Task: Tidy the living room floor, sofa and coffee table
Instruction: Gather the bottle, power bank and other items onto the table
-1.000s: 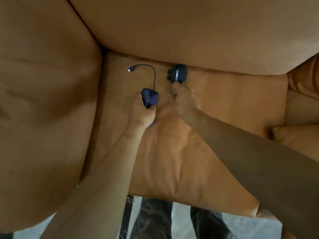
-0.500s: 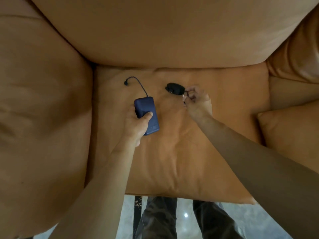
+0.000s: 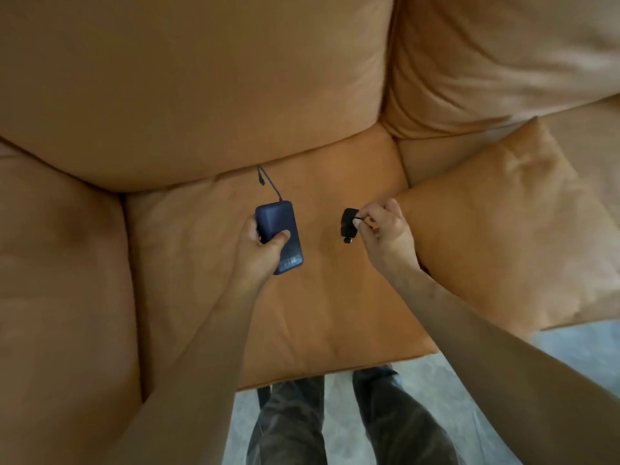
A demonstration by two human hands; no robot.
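My left hand (image 3: 260, 251) grips a dark blue power bank (image 3: 280, 229) above the orange sofa seat cushion (image 3: 335, 297). Its short cable (image 3: 268, 182) trails off the top end toward the backrest. My right hand (image 3: 385, 234) pinches a small black key fob (image 3: 349, 224) by its ring, so the fob dangles to the left of my fingers above the cushion. The two hands are apart, side by side over the middle of the seat.
The sofa's backrest (image 3: 201, 95) and left armrest (image 3: 60, 280) enclose the seat. A loose orange cushion (image 3: 510, 223) lies at the right, close to my right hand. Pale floor (image 3: 570, 350) and my legs (image 3: 335, 427) show below the seat's front edge.
Both hands have lifted their objects off the cushion and drawn back toward me. The key fob now hangs from my right fingers; the view has pulled away from the sofa.
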